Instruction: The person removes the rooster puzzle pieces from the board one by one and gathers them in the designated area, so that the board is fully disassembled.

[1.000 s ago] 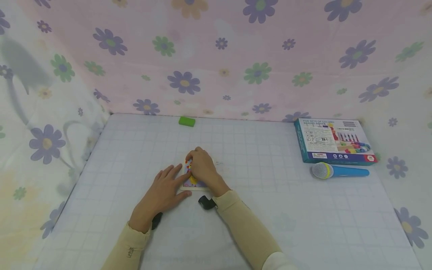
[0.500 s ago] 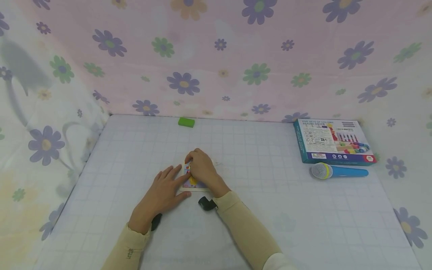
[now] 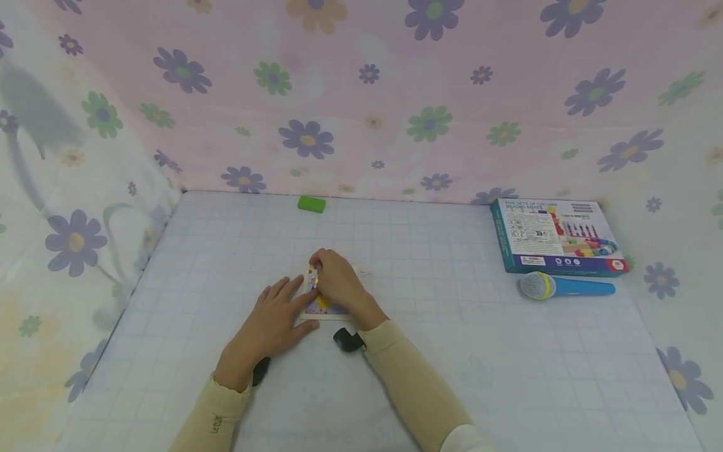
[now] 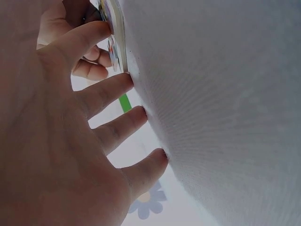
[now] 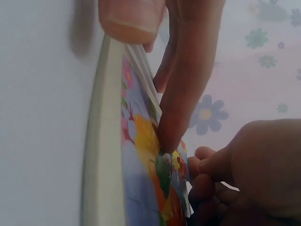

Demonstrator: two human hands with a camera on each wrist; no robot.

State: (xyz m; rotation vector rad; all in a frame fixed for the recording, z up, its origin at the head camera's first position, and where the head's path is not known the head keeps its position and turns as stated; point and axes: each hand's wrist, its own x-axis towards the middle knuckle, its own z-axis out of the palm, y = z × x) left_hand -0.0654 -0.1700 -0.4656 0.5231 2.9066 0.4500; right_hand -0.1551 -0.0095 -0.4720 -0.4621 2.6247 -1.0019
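A small, framed jigsaw puzzle (image 3: 327,309) with a colourful picture lies flat on the table, with cut lines showing in the right wrist view. My left hand (image 3: 275,317) spreads its fingers at the puzzle's left side. Its index fingertip presses on the picture, its thumb sits by the lower left corner, and the other fingertips touch the table. Over the puzzle's upper part, my right hand (image 3: 339,279) pinches a puzzle piece (image 5: 182,162) at the upper left between thumb and fingers. Most of the picture's right half is hidden beneath that hand.
A green block (image 3: 312,204) lies near the table's back edge. At the right are a bead set box (image 3: 559,235) and a blue toy microphone (image 3: 584,287). A black wrist mount (image 3: 347,339) sits under the right wrist. Flowered cloth (image 3: 367,100) hangs behind.
My right fingers have curled and shifted slightly, showing a bit more of the picture's upper left. The left hand and everything else stay in place.
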